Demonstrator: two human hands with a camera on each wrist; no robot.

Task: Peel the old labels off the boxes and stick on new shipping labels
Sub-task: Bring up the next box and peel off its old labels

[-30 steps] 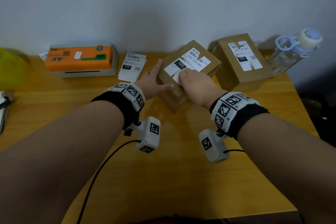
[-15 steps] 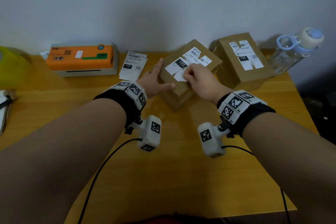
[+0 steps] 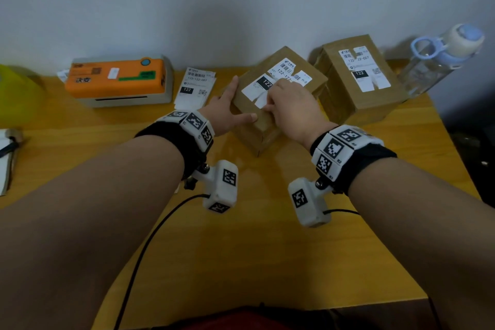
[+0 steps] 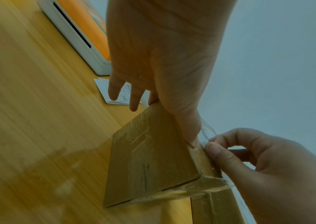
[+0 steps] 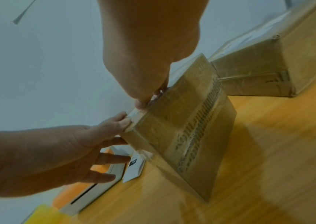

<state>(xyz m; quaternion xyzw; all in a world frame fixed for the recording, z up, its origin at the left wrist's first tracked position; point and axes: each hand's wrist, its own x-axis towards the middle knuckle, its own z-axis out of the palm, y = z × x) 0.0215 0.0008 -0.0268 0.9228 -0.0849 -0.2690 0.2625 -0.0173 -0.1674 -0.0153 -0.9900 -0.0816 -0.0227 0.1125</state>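
The near box (image 3: 270, 104) sits mid-table, and the peeling step is under way: the right hand (image 3: 290, 107) pinches the lifted near corner of the old label (image 3: 263, 88) between thumb and fingertips, while the left hand (image 3: 227, 112) lies flat with straight fingers against the box's left side, bracing it. Next, I'd judge, comes a slow, low pull across the top (the label looks torn already), with the fresh labels (image 3: 194, 86) waiting beside the printer (image 3: 117, 80).

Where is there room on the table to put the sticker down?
Bare wood lies along the table's front edge, nearer than both wrists. The back is crowded: printer, loose labels, two boxes, bottle.
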